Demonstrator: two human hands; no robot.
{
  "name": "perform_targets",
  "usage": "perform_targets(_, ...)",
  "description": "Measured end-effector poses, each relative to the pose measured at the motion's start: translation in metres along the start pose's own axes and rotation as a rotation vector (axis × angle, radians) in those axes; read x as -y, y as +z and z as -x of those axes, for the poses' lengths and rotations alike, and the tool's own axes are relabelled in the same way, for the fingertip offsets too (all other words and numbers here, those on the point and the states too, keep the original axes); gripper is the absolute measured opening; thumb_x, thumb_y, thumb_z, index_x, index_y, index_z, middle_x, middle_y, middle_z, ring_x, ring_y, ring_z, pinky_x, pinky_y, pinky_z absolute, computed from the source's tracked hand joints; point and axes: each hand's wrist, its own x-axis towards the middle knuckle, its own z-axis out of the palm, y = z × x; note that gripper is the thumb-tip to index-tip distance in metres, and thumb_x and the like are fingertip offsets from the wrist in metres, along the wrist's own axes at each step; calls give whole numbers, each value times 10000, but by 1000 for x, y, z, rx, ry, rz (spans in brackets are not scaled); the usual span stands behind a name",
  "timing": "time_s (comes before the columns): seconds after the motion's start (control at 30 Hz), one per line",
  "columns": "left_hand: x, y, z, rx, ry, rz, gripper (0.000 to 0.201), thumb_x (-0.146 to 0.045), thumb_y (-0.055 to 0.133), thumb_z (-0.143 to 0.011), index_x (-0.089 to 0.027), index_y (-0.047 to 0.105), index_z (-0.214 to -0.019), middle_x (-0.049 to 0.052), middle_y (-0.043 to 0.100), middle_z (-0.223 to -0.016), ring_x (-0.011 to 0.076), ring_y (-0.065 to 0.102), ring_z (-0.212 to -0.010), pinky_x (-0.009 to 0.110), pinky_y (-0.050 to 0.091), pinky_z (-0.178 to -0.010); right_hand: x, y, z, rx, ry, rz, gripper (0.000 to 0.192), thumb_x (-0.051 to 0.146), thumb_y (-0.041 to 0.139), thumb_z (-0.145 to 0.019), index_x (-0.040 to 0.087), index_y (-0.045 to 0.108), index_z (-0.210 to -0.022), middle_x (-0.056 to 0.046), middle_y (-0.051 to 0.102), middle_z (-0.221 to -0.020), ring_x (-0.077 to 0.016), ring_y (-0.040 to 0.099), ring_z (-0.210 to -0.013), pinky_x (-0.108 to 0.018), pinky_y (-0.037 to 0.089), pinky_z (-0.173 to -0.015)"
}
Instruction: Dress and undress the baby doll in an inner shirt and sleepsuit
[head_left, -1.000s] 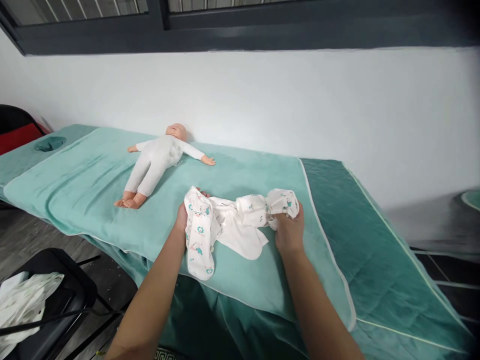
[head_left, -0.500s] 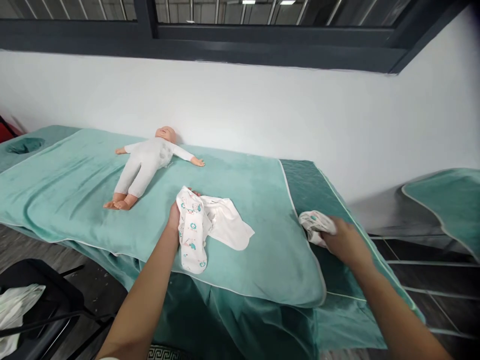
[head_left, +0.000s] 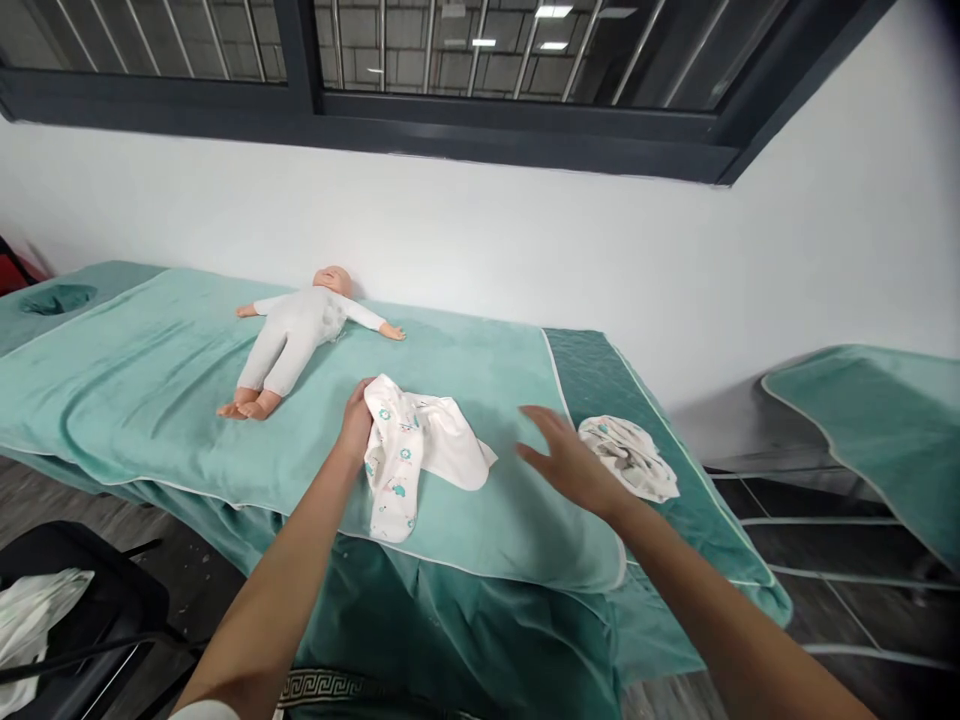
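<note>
My left hand [head_left: 357,420] is closed on the upper edge of a white baby garment [head_left: 394,480] with small teal and red prints. Its plain white part [head_left: 452,445] spreads to the right over the green towel. Fingers apart and holding nothing, my right hand [head_left: 566,460] hovers between that garment and a crumpled bundle of printed white cloth [head_left: 628,458] at the right end of the bed. Farther back on the left, a baby doll [head_left: 296,335] in a white suit lies on its back, arms spread out.
A green towel [head_left: 480,350] covers the padded bed [head_left: 581,365] along the white wall, below a dark-framed window [head_left: 510,130]. On the lower left stands a black chair [head_left: 112,560] with white cloth [head_left: 37,620] on it. A metal rack [head_left: 825,520] is at the right.
My right hand has let go of the crumpled cloth bundle, leaving it on the bed end, and has moved left with its fingers opened. My left hand still holds the printed garment.
</note>
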Motion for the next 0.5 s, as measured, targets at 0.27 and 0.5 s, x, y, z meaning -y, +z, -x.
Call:
perform_targets(0.27, -70, 73, 31, 332, 399, -322, 192, -143, 673, -710, -197, 550, -848, -29, 579, -827, 99, 530, -729, 223, 417, -674, 142, 4, -50, 168, -122, -673, 331, 509, 697, -810, 203, 576, -840, -6, 612, -820, -158, 572, -774, -303, 472, -726)
perform_targets(0.5, -127, 89, 42, 420, 564, -656, 194, -146, 617, -773, -213, 519, -926, -31, 532, -780, 102, 516, -681, 218, 393, -614, 169, -79, -55, 99, -227, -540, 423, 363, 726, -777, 211, 365, -619, 23, 491, -691, -103, 417, -648, -248, 307, -580)
